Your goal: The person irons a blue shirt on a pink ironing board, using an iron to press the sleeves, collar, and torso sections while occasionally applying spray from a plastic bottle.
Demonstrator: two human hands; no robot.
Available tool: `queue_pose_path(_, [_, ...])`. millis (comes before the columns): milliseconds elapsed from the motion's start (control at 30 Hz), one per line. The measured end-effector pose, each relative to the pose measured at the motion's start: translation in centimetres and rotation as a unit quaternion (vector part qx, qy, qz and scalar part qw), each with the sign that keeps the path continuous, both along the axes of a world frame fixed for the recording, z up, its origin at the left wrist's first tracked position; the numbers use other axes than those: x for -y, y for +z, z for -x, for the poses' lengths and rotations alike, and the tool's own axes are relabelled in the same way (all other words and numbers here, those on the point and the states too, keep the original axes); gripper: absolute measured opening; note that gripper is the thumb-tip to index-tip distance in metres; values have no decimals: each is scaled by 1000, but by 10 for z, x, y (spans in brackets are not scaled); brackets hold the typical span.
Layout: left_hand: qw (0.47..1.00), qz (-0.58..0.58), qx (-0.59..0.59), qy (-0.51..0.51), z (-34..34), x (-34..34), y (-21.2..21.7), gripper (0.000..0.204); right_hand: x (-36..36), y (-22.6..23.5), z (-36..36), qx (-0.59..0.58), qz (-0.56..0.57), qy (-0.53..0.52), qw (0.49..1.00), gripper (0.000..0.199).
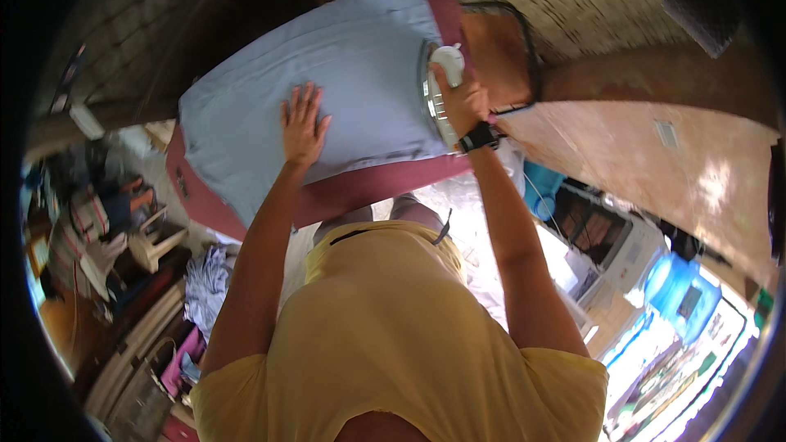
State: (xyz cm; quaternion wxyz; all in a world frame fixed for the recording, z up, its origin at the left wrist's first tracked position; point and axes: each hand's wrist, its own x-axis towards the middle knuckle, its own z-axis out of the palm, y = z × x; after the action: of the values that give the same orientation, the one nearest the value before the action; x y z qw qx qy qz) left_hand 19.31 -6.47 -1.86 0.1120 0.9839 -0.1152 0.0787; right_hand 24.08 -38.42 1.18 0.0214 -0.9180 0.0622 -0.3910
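A light blue garment point(360, 74) lies spread over a maroon ironing board point(368, 184) in the upper middle of the head view. My left hand point(303, 127) rests flat on the cloth, fingers apart. My right hand point(460, 98), with a black watch on the wrist, grips the handle of a white and silver clothes iron point(442, 82) at the garment's right edge. My yellow shirt fills the lower middle.
A pile of clothes point(205, 282) lies on the floor at lower left, next to a plastic stool point(155, 241) and bags. A blue container point(679, 286) and boxes stand at right. A brick wall point(573, 0) rises beyond the board.
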Motion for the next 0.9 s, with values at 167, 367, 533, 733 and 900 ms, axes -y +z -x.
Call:
queue_pose_path(167, [978, 127, 96, 134, 38, -40, -12, 38, 8, 70, -15, -469, -216, 273, 812, 61])
queue_pose_path(367, [948, 64, 121, 287, 114, -120, 3, 31, -62, 96, -47, -487, -47, 346, 801, 62])
queue_pose_path(533, [942, 115, 94, 302, 143, -146, -1, 31, -151, 76, -61, -456, -37, 485, 745, 61])
queue_pose_path(733, [939, 134, 94, 303, 145, -146, 2, 30, -228, 85, -48, -486, 29, 501, 716, 58])
queue_pose_path(900, [937, 140, 96, 304, 149, -147, -5, 29, -255, 92, -41, -501, 43, 535, 679, 54])
